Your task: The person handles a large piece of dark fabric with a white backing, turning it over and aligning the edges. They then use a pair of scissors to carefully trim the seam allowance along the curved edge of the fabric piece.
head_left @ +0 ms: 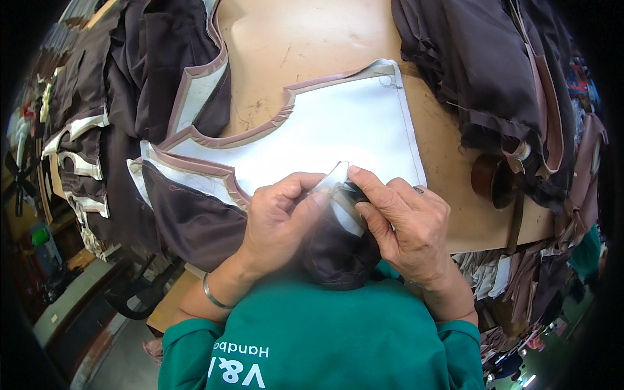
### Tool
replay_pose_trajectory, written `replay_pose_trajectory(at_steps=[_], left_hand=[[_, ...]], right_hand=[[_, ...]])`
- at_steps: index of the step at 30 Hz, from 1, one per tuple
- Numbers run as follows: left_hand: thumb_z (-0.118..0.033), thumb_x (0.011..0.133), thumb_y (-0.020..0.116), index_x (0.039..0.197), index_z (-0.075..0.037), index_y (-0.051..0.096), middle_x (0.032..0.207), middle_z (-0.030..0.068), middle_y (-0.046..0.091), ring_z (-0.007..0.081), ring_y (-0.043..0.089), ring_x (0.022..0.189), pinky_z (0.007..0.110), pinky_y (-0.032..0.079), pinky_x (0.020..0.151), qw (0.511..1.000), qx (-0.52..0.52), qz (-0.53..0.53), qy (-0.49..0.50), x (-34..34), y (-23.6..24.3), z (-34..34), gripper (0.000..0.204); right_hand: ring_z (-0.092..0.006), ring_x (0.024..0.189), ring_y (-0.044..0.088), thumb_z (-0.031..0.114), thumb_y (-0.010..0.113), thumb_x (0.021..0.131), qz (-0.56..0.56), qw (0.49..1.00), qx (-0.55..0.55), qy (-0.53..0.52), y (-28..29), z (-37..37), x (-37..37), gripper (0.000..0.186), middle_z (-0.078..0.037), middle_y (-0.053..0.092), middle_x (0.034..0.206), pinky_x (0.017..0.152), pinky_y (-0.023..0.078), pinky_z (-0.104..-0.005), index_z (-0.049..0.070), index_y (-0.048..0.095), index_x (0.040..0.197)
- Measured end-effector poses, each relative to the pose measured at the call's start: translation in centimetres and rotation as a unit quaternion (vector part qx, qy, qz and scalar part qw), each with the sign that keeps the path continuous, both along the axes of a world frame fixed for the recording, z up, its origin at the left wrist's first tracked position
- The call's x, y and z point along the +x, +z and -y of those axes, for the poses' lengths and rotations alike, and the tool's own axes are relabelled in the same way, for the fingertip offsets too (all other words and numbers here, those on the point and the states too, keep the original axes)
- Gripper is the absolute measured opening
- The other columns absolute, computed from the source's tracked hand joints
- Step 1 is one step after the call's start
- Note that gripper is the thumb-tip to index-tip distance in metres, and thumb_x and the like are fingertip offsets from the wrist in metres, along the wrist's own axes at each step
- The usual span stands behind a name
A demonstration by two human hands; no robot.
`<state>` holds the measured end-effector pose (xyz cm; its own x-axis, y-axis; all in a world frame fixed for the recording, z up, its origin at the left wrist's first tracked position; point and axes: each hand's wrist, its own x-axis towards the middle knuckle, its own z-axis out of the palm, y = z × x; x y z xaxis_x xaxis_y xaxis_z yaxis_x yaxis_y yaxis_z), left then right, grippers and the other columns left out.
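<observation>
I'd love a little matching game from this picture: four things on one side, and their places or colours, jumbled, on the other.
Things:
1. Silver bracelet
2. Shirt
3. White panel
4. Bunched dark cloth

Places or colours:
A. Between the left hand and right hand
B. Around the left wrist
C. Lying beyond both hands
D. Green

Pairs: 1-B, 2-D, 3-C, 4-A

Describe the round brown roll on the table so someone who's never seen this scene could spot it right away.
Start at the tan tabletop. On its right side, beyond the right hand and just below the dark fabric pile, sits a brown roll. Its round shape sets it apart from the pile's loose folds.
</observation>
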<state>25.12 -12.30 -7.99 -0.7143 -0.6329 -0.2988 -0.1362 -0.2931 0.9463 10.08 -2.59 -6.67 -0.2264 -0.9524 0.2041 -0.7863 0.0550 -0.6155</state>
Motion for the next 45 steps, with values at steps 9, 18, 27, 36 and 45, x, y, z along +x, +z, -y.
replay_pose_trajectory(at_steps=[9,18,27,36,45], left_hand=[[-0.007,0.086,0.05,0.094,0.005,0.056,0.073,0.0019,0.059,0.003,0.049,0.063,0.017,0.042,0.056,1.0,-0.021,0.007,-0.013,0.0,0.0,0.1,0.015],[-0.007,0.087,0.05,0.095,0.005,0.055,0.077,0.0028,0.059,0.0034,0.05,0.068,0.017,0.042,0.059,0.998,0.04,-0.005,-0.037,-0.3,-0.2,-0.4,0.015],[-0.007,0.087,0.05,0.094,0.005,0.056,0.076,0.0024,0.059,0.0034,0.051,0.067,0.017,0.043,0.059,1.0,0.02,-0.003,-0.024,-0.3,-0.2,-0.3,0.015],[-0.007,0.088,0.048,0.094,0.005,0.056,0.074,0.002,0.058,0.0028,0.049,0.064,0.017,0.041,0.056,0.999,0.042,0.014,-0.027,-0.4,-0.4,-0.4,0.016],[-0.007,0.089,0.046,0.099,0.005,0.056,0.078,0.0021,0.059,0.0028,0.05,0.067,0.017,0.043,0.059,0.994,0.106,-0.002,-0.022,-0.6,-0.2,-0.7,0.019]], right_hand=[[-0.0138,0.042,0.041,0.014,0.065,0.068,-0.064,0.998,0.008,0.027,0.5,-0.1,-0.3,0.038,0.0,0.042,0.057,0.041,0.033,-0.0261,0.009,0.061,0.106],[-0.0155,0.042,0.042,0.011,0.065,0.07,0.137,0.988,-0.076,-0.008,-2.4,0.2,0.6,0.036,-0.001,0.041,0.055,0.04,0.033,-0.0275,0.008,0.06,0.106],[-0.0149,0.042,0.04,0.008,0.066,0.067,-0.04,0.999,0.021,0.028,0.9,-0.7,-0.6,0.041,-0.002,0.041,0.055,0.041,0.034,-0.0278,0.009,0.061,0.108],[-0.0122,0.041,0.041,0.009,0.061,0.067,-0.122,0.992,0.013,0.022,0.0,-0.9,0.1,0.043,0.0,0.04,0.056,0.041,0.032,-0.0261,0.01,0.06,0.11],[-0.0179,0.044,0.046,0.011,0.064,0.07,0.131,0.991,-0.006,-0.001,-1.5,-1.2,-0.6,0.041,-0.004,0.048,0.059,0.042,0.036,-0.0282,0.011,0.059,0.111]])
